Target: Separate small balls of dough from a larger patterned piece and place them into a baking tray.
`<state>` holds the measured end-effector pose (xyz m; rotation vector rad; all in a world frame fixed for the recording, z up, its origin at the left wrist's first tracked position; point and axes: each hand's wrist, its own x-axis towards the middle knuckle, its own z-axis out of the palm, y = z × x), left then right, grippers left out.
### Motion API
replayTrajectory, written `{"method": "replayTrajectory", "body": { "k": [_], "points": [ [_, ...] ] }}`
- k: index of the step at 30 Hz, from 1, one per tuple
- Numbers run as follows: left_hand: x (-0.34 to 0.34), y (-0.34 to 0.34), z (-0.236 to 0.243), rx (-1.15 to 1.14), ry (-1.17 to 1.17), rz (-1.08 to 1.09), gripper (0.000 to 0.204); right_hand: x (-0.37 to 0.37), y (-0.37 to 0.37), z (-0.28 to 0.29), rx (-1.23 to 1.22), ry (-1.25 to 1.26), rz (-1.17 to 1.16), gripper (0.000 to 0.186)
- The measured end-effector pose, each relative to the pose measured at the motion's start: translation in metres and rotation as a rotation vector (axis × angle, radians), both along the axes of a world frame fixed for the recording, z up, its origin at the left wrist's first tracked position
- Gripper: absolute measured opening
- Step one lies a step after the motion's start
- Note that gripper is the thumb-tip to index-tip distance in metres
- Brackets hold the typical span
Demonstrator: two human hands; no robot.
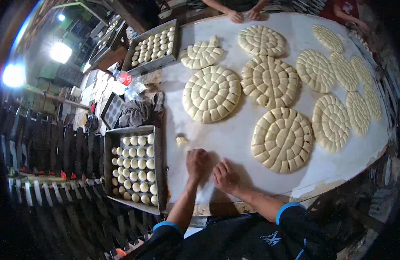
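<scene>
Both hands rest on the pale tabletop (187, 125) near its front edge. My left hand (197, 164) is curled with its knuckles up, and my right hand (225, 177) is curled beside it, a small gap between them. Whatever lies under the fingers is hidden. A small lump of dough (181, 141) sits just beyond my left hand. To the right of my right hand lies a round slab of dough (282, 141), cut into many small pieces. Another cut dough slab (212, 94) lies farther ahead, and several more cover the right side.
At the left stands a metal tray (158, 147) with rows of dough balls; a second such tray (176, 43) is farther back. A dark cloth (137, 112) and a plastic bottle (123, 78) lie between them. Another person's hands (244, 15) rest at the far edge; someone else is at far right.
</scene>
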<state>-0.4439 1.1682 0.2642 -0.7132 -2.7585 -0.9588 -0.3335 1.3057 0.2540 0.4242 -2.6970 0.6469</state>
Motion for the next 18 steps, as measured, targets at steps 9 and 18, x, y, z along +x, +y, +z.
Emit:
{"method": "replayTrajectory", "body": {
  "k": [9, 18],
  "points": [
    [0.007, -0.124, -0.016, -0.185, 0.153, -0.072, 0.012, -0.013, 0.073, 0.017, 0.093, -0.029, 0.053, 0.016],
    [0.033, -0.053, -0.025, 0.061, 0.035, -0.224, 0.025, -0.022, -0.034, -0.013, -0.033, -0.036, -0.125, 0.015]
  ]
}}
